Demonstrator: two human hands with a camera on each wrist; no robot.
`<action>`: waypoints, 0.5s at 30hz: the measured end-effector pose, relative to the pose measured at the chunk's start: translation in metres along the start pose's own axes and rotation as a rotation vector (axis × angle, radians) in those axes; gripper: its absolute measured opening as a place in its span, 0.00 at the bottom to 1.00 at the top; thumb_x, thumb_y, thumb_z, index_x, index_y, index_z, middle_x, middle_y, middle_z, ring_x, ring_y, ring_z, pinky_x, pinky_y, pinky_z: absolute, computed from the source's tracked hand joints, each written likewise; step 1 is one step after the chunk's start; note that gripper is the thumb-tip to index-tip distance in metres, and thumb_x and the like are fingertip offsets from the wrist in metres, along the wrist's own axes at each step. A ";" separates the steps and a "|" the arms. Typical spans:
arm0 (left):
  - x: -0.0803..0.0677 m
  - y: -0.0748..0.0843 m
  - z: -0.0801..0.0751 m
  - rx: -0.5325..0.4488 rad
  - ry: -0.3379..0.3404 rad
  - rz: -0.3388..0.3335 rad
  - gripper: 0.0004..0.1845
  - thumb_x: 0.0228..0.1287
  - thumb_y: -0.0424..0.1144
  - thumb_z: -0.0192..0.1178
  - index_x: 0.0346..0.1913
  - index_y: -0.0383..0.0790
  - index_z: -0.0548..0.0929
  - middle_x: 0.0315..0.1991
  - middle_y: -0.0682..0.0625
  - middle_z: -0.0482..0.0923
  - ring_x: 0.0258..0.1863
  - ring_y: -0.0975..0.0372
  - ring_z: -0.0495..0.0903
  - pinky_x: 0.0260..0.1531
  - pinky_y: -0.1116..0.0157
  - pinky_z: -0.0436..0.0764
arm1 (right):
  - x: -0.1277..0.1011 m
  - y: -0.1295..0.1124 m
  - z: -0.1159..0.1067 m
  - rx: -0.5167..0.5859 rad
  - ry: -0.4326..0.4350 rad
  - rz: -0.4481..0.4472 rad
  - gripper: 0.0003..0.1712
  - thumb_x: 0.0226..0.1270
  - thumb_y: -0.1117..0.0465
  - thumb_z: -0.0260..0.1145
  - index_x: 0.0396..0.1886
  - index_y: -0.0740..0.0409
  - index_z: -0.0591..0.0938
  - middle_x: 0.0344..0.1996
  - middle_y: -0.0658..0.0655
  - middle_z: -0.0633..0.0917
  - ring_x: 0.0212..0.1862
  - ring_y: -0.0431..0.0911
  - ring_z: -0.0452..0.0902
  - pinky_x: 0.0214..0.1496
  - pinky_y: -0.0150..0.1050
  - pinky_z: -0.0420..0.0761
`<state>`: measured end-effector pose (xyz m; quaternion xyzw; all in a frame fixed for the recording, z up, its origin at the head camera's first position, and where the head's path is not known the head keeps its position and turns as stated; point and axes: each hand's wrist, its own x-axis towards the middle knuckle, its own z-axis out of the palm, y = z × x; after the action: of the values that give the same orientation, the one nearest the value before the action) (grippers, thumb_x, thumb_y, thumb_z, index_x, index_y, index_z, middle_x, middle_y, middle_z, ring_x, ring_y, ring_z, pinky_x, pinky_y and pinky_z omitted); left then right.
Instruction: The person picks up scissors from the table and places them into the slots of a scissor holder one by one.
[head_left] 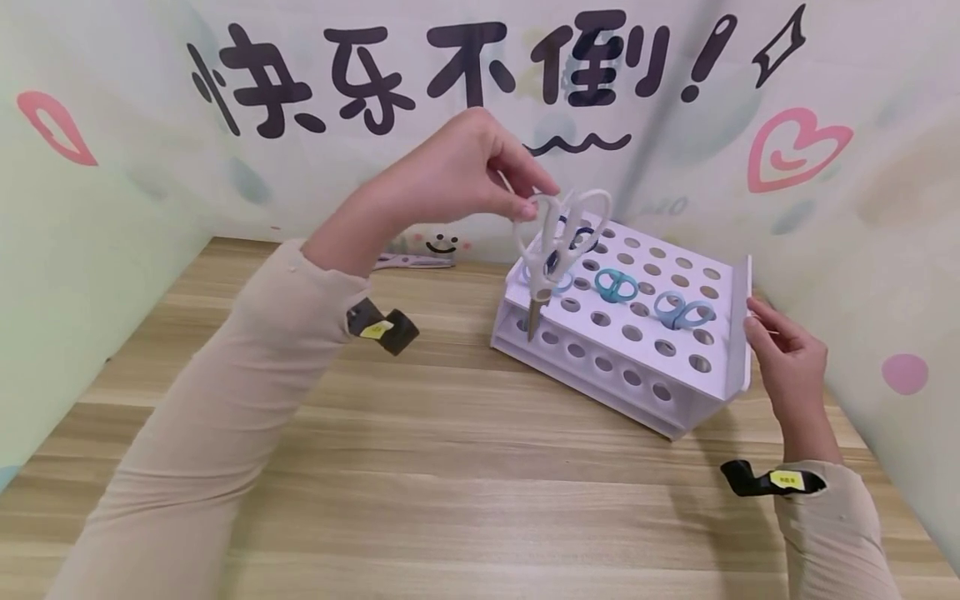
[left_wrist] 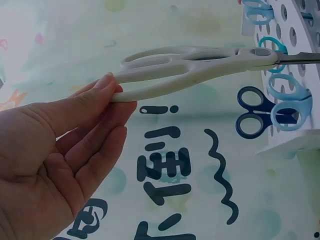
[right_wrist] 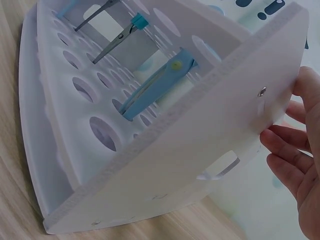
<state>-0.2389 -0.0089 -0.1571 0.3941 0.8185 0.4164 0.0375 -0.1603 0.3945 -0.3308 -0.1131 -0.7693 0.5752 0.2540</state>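
My left hand (head_left: 465,171) pinches one handle loop of a pair of white scissors (head_left: 543,275), whose blades point down in front of the rack. The left wrist view shows thumb and fingers at the end of the white handles (left_wrist: 200,70). My right hand (head_left: 791,358) holds the edge of the side panel of a white perforated rack (head_left: 652,387), its fingers bent against the panel (right_wrist: 220,140). Teal scissors (head_left: 617,286), light blue scissors (head_left: 682,312) and dark blue scissors (left_wrist: 254,113) stand handles up in the rack's holes.
Another pair of scissors (head_left: 412,262) lies at the back of the wooden table (head_left: 420,467), partly behind my left forearm. A printed cloth (head_left: 420,158) hangs behind the rack and along the sides. The rack stands at an angle on the right half of the table.
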 end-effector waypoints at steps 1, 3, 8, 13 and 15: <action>0.002 0.002 0.001 -0.014 0.007 0.010 0.12 0.51 0.28 0.66 0.41 0.37 0.85 0.33 0.48 0.83 0.30 0.61 0.80 0.36 0.68 0.78 | 0.000 0.000 0.000 -0.001 -0.001 0.003 0.21 0.61 0.62 0.64 0.55 0.59 0.78 0.43 0.41 0.79 0.38 0.36 0.72 0.36 0.17 0.73; 0.005 0.007 0.004 -0.033 0.019 0.027 0.11 0.52 0.28 0.66 0.41 0.37 0.85 0.32 0.48 0.83 0.30 0.61 0.80 0.36 0.68 0.78 | 0.000 0.000 -0.001 -0.008 0.000 0.006 0.21 0.61 0.62 0.64 0.55 0.59 0.78 0.43 0.41 0.79 0.38 0.36 0.72 0.36 0.17 0.73; 0.016 0.013 0.009 -0.041 0.036 0.080 0.11 0.52 0.28 0.66 0.41 0.36 0.85 0.31 0.49 0.82 0.29 0.62 0.80 0.35 0.69 0.78 | 0.000 0.000 -0.002 -0.007 0.001 0.002 0.21 0.61 0.62 0.64 0.55 0.58 0.78 0.43 0.42 0.79 0.38 0.36 0.72 0.36 0.17 0.73; 0.027 0.015 0.013 -0.020 0.039 0.112 0.12 0.52 0.29 0.66 0.42 0.37 0.85 0.32 0.50 0.82 0.29 0.63 0.79 0.33 0.70 0.77 | 0.000 0.001 -0.001 0.002 -0.001 -0.006 0.21 0.61 0.62 0.64 0.55 0.58 0.78 0.43 0.42 0.79 0.37 0.36 0.72 0.36 0.17 0.73; 0.030 0.016 0.013 -0.012 0.039 0.116 0.12 0.53 0.29 0.66 0.43 0.37 0.85 0.32 0.51 0.82 0.29 0.63 0.79 0.32 0.70 0.76 | 0.000 0.001 0.000 -0.011 0.007 -0.005 0.21 0.61 0.62 0.64 0.55 0.58 0.78 0.42 0.42 0.80 0.38 0.37 0.72 0.36 0.17 0.73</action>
<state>-0.2451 0.0257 -0.1466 0.4324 0.7923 0.4305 -0.0004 -0.1605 0.3952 -0.3312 -0.1144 -0.7718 0.5700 0.2577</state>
